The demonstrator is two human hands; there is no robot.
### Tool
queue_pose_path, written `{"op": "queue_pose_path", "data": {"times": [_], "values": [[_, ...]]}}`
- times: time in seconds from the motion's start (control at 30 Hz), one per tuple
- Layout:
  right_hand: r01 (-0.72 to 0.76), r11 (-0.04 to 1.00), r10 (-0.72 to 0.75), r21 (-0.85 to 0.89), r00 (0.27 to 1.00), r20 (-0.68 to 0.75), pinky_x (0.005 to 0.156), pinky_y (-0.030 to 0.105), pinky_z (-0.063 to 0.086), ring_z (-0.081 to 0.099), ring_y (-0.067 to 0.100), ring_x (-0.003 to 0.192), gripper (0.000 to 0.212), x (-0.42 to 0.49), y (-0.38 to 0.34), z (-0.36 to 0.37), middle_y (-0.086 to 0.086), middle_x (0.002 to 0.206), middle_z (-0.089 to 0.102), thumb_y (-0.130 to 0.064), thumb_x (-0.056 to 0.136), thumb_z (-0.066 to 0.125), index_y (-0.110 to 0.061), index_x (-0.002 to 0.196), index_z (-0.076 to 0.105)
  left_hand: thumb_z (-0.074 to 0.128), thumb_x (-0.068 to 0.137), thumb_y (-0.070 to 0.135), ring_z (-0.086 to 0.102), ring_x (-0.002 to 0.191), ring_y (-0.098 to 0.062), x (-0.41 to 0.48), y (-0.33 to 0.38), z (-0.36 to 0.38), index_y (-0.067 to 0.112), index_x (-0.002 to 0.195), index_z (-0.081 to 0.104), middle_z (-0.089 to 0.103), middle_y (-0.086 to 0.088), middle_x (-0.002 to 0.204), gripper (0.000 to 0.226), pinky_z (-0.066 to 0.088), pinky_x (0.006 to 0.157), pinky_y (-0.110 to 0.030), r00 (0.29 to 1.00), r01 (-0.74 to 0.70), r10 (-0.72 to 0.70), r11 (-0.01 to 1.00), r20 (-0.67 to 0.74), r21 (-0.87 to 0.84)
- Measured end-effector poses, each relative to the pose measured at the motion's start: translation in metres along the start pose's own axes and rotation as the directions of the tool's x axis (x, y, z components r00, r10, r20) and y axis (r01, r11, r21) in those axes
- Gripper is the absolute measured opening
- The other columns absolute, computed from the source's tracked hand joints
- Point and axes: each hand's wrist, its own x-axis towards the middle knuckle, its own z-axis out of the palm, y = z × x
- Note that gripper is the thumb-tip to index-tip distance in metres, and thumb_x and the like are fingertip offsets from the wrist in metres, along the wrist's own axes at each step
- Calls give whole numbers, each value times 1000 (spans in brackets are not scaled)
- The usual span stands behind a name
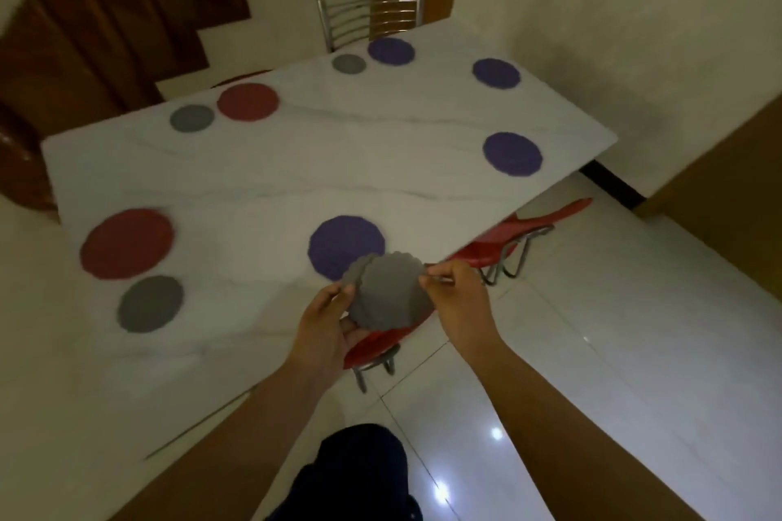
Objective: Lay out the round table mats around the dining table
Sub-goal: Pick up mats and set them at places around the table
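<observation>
A small stack of grey mats (387,294) is held above the tabletop (296,165) edge, beside a purple mat (338,241); left hand (328,326) and right hand (459,300) fingers are clamped on its rim.

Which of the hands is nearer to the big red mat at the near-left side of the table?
Left. The left hand is right of the big red mat, holding the small grey mats; the right hand grips them farther right.
</observation>
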Motion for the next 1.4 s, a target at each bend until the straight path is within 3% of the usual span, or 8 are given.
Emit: {"op": "queue_pose_path", "data": {"times": [0.23, 0.33, 0.43, 0.67, 0.83, 1.03, 1.17, 1.4], "values": [[48, 999, -49, 6, 999, 22, 73, 20, 46, 58, 10, 82, 6, 97, -3, -12, -7, 87, 60, -16, 87, 62, -17, 91, 57, 56, 94, 19, 68, 95, -24, 56, 13, 5, 16, 96, 62, 65, -5, 114, 7, 58, 68, -35, 958, -105, 84, 992, -274, -64], [-20, 1000, 20, -23, 1000, 17, 83, 34, 52, 60, 20, 92, 12, 149, 5, -14, 5, 99, 64, -15, 88, 61, -9, 98, 60, 52, 96, 18, 64, 102, -25, 84, 25, 7, 12, 113, 57, 61, -3, 117, 19, 59, 68, -34, 939, -136, 113, 989, -325, -49], [-152, 988, 154, -38, 987, 38, 92, 47, 51, 60, 31, 102, 21, 187, 20, -13, 16, 110, 64, -14, 88, 61, -2, 106, 60, 51, 97, 18, 63, 101, -27, 102, 34, 14, 13, 105, 56, 61, -2, 113, 10, 60, 61, -32, 911, -175, 141, 983, -387, -54], [-239, 963, 259, -126, 949, 180, 84, 38, 52, 60, 31, 98, 22, 235, 43, 5, 18, 111, 63, -15, 89, 60, -4, 108, 58, 51, 96, 18, 65, 95, -26, 116, 35, 19, 16, 95, 59, 63, -4, 109, 8, 58, 57, -29, 869, -215, 144, 972, -474, -99], [-166, 943, 243, -288, 935, 257, 78, 28, 43, 58, 27, 100, 24, 251, 50, 12, 14, 111, 64, -18, 87, 63, -5, 108, 59, 52, 96, 20, 65, 96, -27, 119, 28, 25, 15, 99, 60, 65, -5, 110, 10, 60, 58, -31, 837, -243, 155, 964, -525, -103], [-49, 919, 185, -392, 930, 319, 81, 31, 46, 59, 26, 101, 26, 258, 48, 7, 12, 112, 64, -19, 88, 61, -7, 111, 59, 49, 97, 18, 68, 82, -20, 119, 22, 41, 17, 91, 61, 66, -3, 99, 13, 59, 54, -27, 821, -257, 160, 961, -548, -105], [12, 911, 158, -412, 913, 377, 83, 28, 44, 59, 25, 104, 28, 262, 42, 1, 10, 115, 64, -17, 89, 58, -9, 115, 60, 49, 97, 18, 72, 74, -15, 122, 21, 45, 16, 93, 60, 65, -4, 99, 12, 60, 56, -28, 834, -255, 161, 961, -528, -109], [14, 953, 111, -302, 913, 392, 82, 23, 42, 55, 12, 99, 27, 261, 26, -12, 2, 121, 63, -20, 93, 50, -17, 117, 61, 49, 97, 18, 67, 88, -21, 136, 25, 58, 14, 92, 59, 66, -5, 103, 13, 61, 59, -29, 864, -218, 159, 974, -477, -69]]}}
